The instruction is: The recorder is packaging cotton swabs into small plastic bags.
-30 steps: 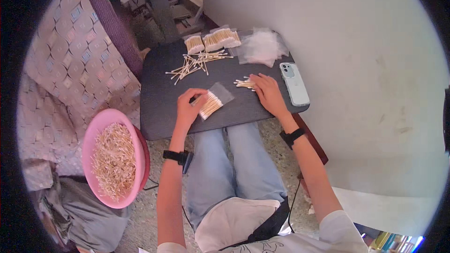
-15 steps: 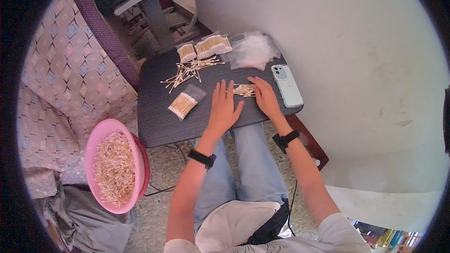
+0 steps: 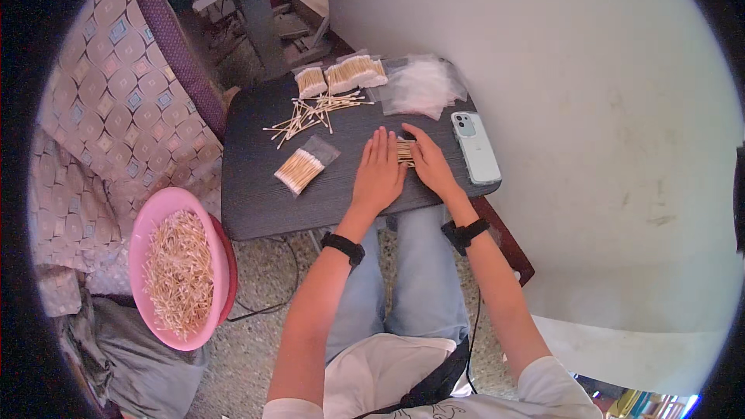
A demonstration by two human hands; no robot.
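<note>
A small bundle of cotton swabs (image 3: 405, 153) lies on the dark table between my two hands. My left hand (image 3: 379, 171) rests flat with its fingers straight and side by side, against the bundle's left end and partly covering it. On the other end sits my right hand (image 3: 432, 164), its fingers stretched out and slightly bent; its fingertips partly hide the swabs. To the left, a clear bag packed with cotton swabs (image 3: 299, 171) lies tilted. Loose cotton swabs (image 3: 306, 119) are scattered behind it.
Filled bags of cotton swabs (image 3: 355, 74) stand at the table's back beside a pile of empty clear bags (image 3: 423, 87). A pale phone (image 3: 476, 149) lies at the right edge. Left of the table (image 3: 248, 202), a pink basin (image 3: 140, 264) holds many swabs. A wall (image 3: 590, 147) rises at right.
My hands have come closer together around the swab bundle, and less of it shows. My left hand's fingers have closed up side by side. The view has shifted slightly.
</note>
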